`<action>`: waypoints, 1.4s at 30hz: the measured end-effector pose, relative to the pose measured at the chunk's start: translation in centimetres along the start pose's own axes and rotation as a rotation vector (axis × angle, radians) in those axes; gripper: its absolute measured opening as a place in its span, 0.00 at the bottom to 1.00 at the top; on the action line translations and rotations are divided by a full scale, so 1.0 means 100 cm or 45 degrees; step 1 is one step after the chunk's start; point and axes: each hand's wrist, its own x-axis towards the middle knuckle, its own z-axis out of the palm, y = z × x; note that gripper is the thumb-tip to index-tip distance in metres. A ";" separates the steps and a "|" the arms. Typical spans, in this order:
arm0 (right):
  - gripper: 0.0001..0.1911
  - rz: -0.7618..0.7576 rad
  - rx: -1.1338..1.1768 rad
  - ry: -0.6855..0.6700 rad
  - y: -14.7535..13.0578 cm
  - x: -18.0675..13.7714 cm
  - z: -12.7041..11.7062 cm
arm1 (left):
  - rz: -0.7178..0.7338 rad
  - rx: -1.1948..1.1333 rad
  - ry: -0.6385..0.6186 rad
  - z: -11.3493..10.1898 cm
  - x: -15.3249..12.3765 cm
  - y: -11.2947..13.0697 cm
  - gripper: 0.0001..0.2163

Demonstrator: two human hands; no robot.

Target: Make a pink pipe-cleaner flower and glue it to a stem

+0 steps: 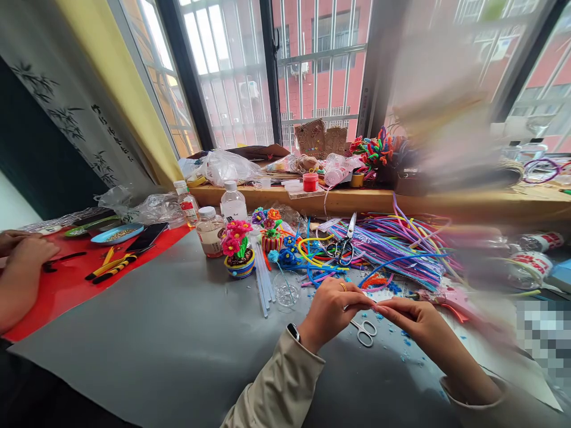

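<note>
My left hand [335, 309], with a ring and a watch at the wrist, is closed in a pinch. Its fingertips meet those of my right hand [413, 318], which is pinched too. Whatever lies between the fingers is too small or hidden to make out. Just below the left fingertips lie small silver scissors [366, 333], partly covered by that hand. Blue fuzzy scraps [405, 342] are scattered on the grey table mat [178, 333] under the right hand. Beyond both hands lies a heap of coloured pipe cleaners [401, 244], with black-handled scissors [344, 244] on it.
Potted pipe-cleaner flowers [238, 244], glue sticks [264, 279] and a clear cup [286, 289] stand left of my hands. Bottles [232, 202] are behind them. Another person's hands [31, 249] rest over a red mat [57, 291] at far left. The right side is blurred.
</note>
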 end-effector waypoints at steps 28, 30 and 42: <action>0.14 -0.358 -0.599 0.049 0.010 -0.002 0.005 | -0.531 -0.636 -0.239 0.004 0.002 -0.011 0.12; 0.14 -0.330 -0.558 0.012 0.010 -0.003 0.005 | -0.531 -0.652 -0.238 0.004 0.002 -0.010 0.12; 0.15 -0.285 -0.463 -0.043 0.011 -0.002 0.005 | -0.480 -0.588 -0.213 0.005 0.001 -0.012 0.12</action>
